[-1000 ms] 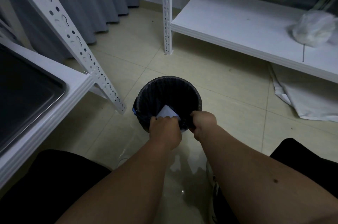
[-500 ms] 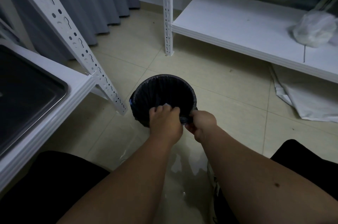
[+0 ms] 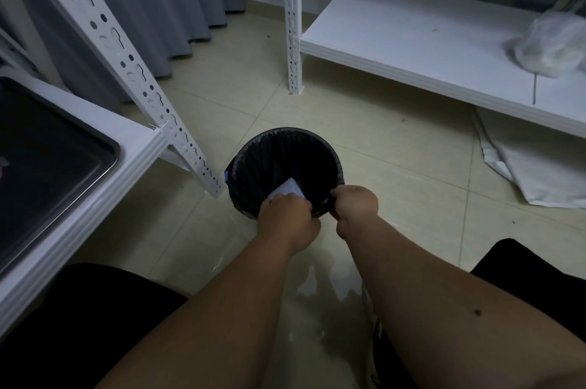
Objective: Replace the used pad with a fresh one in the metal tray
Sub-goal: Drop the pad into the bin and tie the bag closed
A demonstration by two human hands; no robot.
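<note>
Below, a white folded pad (image 3: 287, 188), smooth and flat, sits inside a round black ribbed bin (image 3: 285, 163). Curled left hand (image 3: 287, 219) grips it; right hand (image 3: 355, 204) pinches the bin's rim. Empty metal tray (image 3: 104, 163) rests on a white shelf, left.

Dim, cool and slightly grainy light leaves the bin (image 3: 284, 163) beyond the fingers (image 3: 295, 202) nearly black, faint glare sheens the floor (image 3: 320, 299) nearer than them, and wide-angle distortion bends the shelf posts (image 3: 120, 49) far left.
</note>
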